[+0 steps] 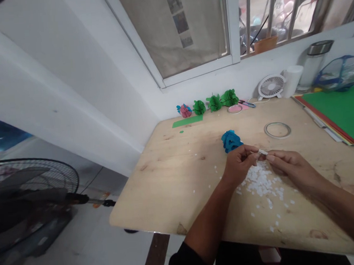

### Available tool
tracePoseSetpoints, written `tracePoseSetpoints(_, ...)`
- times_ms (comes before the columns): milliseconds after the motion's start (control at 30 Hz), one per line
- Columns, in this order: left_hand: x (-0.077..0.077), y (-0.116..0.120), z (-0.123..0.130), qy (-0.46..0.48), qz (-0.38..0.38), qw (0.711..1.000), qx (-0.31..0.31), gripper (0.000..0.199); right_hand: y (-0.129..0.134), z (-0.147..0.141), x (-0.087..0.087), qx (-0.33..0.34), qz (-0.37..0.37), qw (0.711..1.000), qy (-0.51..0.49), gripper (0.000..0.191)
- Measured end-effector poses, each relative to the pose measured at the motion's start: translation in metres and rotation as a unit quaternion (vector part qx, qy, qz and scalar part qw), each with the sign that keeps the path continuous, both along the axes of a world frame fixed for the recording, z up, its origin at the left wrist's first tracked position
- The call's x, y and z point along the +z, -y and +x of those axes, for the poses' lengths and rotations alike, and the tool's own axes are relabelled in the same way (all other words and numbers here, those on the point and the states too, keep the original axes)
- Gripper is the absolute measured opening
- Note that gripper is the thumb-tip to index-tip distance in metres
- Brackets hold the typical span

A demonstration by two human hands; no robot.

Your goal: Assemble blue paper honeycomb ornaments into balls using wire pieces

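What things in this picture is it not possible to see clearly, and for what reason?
All in the head view:
Small white piece: too small, partly covered by fingers of the left hand and right hand.
Blue paper shape: lower edge behind the left hand.
Black fan: blurred, cut off by left edge.
Green sheet: cut off by right edge.

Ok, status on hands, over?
Left hand and right hand pinching small white piece. White scraps scattered below. Blue paper shape just beyond left hand.

Small white piece (263,153) — held between both hands (242,163) — above scraps (260,180).
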State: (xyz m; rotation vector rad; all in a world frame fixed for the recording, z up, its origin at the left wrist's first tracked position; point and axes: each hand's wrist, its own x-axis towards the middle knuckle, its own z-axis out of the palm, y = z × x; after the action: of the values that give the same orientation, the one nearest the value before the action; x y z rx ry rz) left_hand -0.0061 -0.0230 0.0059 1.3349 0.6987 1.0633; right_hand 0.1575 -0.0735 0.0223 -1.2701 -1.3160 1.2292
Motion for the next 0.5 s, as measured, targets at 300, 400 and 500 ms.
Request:
tracePoseSetpoints(300,-0.0003,-0.0016,-0.0002,-0.010,0.002,1.000,0.000,0.034,-0.0010,0.0011,-0.0003,-0.021,-0.004,1.000,0.015,0.053)
tracePoseSetpoints(400,-0.0001,-0.0017,0.0004,-0.008,0.002,1.000,0.003,0.034,-0.0030,0.0029,-0.0021,-0.023,0.019,0.999,0.042,0.050)
tracePoseSetpoints(500,0.0014,-0.0013,0.0009,-0.003,-0.001,1.000,0.002,0.034,-0.0042,0.0056,-0.0060,-0.026,0.055,0.994,0.088,0.048)
